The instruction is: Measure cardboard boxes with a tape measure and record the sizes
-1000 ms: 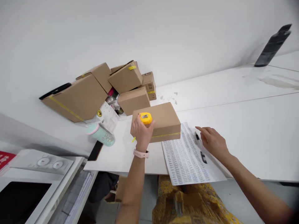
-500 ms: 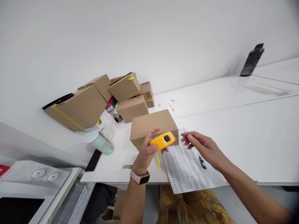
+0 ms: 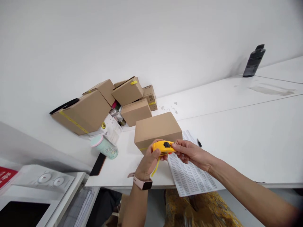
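Observation:
A yellow tape measure (image 3: 163, 146) with a black slide button is held up in front of a closed cardboard box (image 3: 157, 124). My left hand (image 3: 148, 159), with a watch on its wrist, wraps round the tape measure's left side. A yellow strap (image 3: 155, 168) dangles below it. My right hand (image 3: 189, 150) pinches the right end of the tape measure, its other fingers curled beneath. Printed sheets (image 3: 189, 176) covered in rows of figures lie under my right forearm, reaching over the table's front edge. A black pen (image 3: 199, 143) rests beside the sheets.
Several cardboard boxes (image 3: 87, 110) are stacked against the wall at left. Near them stand a mint tumbler (image 3: 106, 147) and a dark flat case (image 3: 98, 164). A dark bottle (image 3: 254, 61) is at the back right. A microwave (image 3: 30, 192) sits lower left.
My right hand has moved left and taken hold of the tape measure's right end. The tape measure has turned more level in my left hand. The view has shifted slightly.

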A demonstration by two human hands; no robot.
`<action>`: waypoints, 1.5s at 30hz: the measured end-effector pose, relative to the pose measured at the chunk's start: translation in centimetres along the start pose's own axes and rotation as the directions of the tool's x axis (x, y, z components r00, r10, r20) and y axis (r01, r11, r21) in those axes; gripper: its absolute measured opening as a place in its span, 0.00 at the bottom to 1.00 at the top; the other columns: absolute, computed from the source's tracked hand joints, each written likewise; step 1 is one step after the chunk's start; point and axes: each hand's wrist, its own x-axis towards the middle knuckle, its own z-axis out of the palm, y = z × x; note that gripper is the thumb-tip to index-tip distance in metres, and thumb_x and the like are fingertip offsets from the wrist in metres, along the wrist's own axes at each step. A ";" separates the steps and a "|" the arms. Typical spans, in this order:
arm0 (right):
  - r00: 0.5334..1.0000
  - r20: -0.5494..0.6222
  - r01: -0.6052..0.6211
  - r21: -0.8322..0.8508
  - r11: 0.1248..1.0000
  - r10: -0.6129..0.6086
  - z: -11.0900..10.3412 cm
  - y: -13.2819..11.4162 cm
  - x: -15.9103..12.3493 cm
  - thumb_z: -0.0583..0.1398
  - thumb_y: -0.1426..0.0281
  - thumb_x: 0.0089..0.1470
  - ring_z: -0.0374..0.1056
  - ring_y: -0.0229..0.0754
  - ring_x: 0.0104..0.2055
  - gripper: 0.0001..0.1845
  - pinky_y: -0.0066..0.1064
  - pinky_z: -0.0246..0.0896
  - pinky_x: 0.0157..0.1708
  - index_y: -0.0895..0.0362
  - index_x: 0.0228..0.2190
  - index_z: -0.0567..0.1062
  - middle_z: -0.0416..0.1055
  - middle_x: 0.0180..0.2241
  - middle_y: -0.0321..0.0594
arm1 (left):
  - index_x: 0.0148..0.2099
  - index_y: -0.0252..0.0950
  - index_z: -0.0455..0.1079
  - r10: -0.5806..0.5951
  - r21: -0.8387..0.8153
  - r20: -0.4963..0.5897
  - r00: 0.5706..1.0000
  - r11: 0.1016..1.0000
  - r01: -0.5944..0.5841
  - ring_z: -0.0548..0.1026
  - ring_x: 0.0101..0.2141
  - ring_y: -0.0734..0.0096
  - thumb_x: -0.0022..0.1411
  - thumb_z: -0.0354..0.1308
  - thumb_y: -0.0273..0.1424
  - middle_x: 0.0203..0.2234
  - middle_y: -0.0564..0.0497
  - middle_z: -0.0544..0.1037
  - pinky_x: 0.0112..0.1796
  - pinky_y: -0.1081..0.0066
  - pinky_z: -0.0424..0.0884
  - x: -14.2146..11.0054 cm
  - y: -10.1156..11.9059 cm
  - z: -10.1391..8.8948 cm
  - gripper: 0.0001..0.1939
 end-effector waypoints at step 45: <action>0.831 -0.535 -0.072 -0.377 0.923 -0.154 -10.2 -0.3 13.1 0.63 0.53 0.52 0.64 0.40 0.31 0.19 0.32 0.57 0.28 0.55 0.31 0.67 0.71 0.33 0.41 | 0.44 0.33 0.74 -0.015 0.153 -0.462 0.887 0.984 0.097 0.79 0.35 0.59 0.55 0.65 0.36 0.35 0.44 0.82 0.33 0.64 0.77 5.0 6.8 -21.4 0.16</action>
